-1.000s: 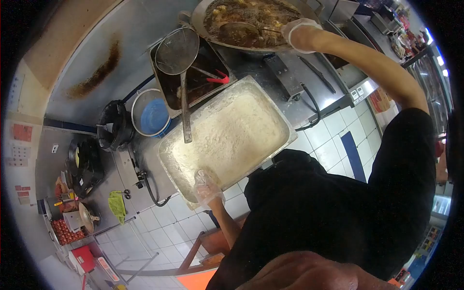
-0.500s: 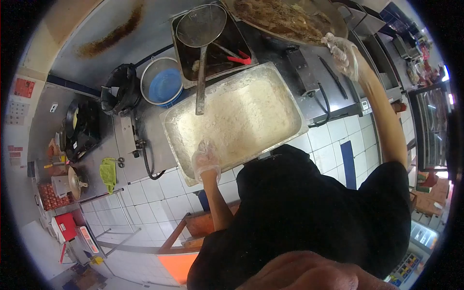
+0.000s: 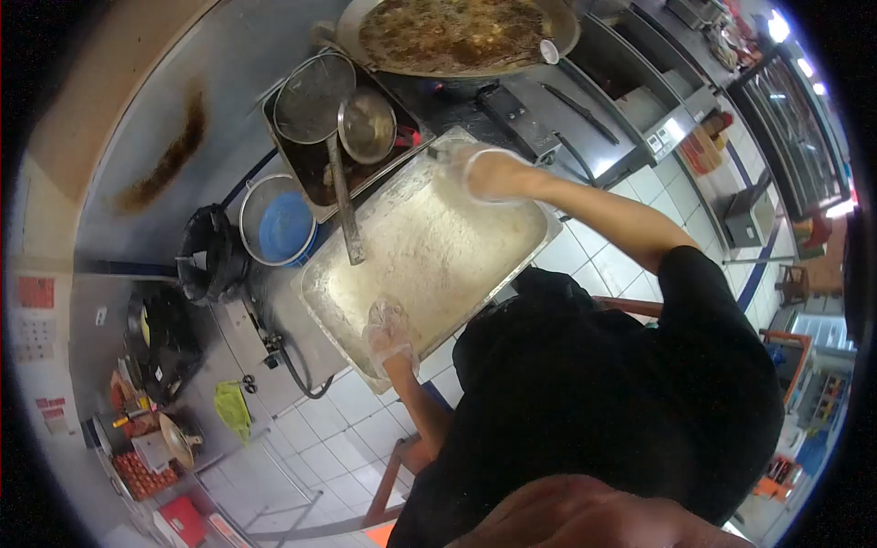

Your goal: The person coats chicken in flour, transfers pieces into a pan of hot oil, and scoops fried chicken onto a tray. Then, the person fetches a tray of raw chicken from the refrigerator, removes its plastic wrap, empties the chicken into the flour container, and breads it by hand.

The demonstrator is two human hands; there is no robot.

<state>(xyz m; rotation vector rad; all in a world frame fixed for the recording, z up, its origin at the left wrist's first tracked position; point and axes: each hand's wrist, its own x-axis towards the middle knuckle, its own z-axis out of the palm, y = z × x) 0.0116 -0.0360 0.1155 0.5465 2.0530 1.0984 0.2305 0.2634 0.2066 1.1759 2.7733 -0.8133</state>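
Observation:
A clear glove covers my left hand [image 3: 390,331], which is at the near left side of a metal tray [image 3: 351,352] of white flour [image 3: 429,228]. Its fingers point into the tray and seem loosely extended, with nothing visible in them. My right hand [image 3: 484,173], also gloved, is over the tray's far right corner; its fingers are turned away and blurred. Across the far left rim lies the handle of a large mesh skimmer [image 3: 315,96]. Beside it is a smaller round strainer [image 3: 367,126], with a red handle [image 3: 407,137] close by.
Beyond the tray, a wide pan [image 3: 555,20] holds bubbling brown oil and food. A dark tray [image 3: 320,196] sits under the skimmer. To the left are a sieve [image 3: 245,224] over a blue container [image 3: 286,226] and a black-lined bin [image 3: 210,256]. Dark tongs [image 3: 580,111] lie right.
My right hand has come from the pan's rim down to the flour tray. The smaller strainer now shows beside the skimmer. My left hand stays at the tray; the view has shifted and turned.

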